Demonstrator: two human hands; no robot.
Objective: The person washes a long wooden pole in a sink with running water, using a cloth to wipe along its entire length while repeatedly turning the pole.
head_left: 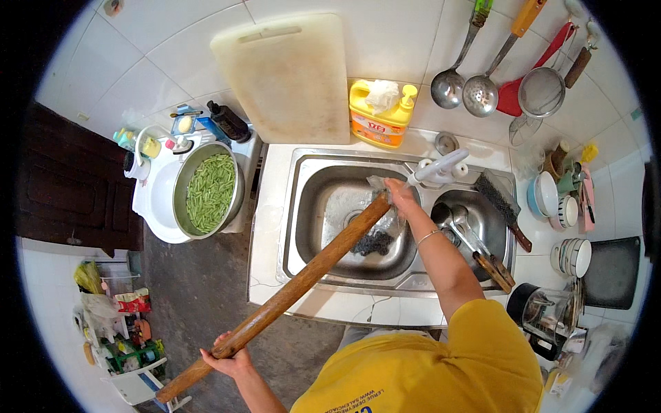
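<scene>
A long, thick wooden rolling pin [296, 286] slants from the floor side at lower left up over the sink. My left hand [231, 356] is wrapped round it near its lower end. At its upper end, my right hand [401, 195] grips the wood beneath the white tap [447, 165]. Clear water splashes around those fingers and partly blurs them. Under the pin, a dark scouring pad [372, 244] lies in the wet large basin of the steel sink [292, 227].
Ladles [463, 227] rest in the small basin, with a dark brush [497, 196] across its rim. A yellow detergent bottle [379, 113] and a cutting board [282, 82] stand behind. Left is a pot of cut green beans [237, 186]. Bowls [570, 256] and a blender jug [547, 313] stand right.
</scene>
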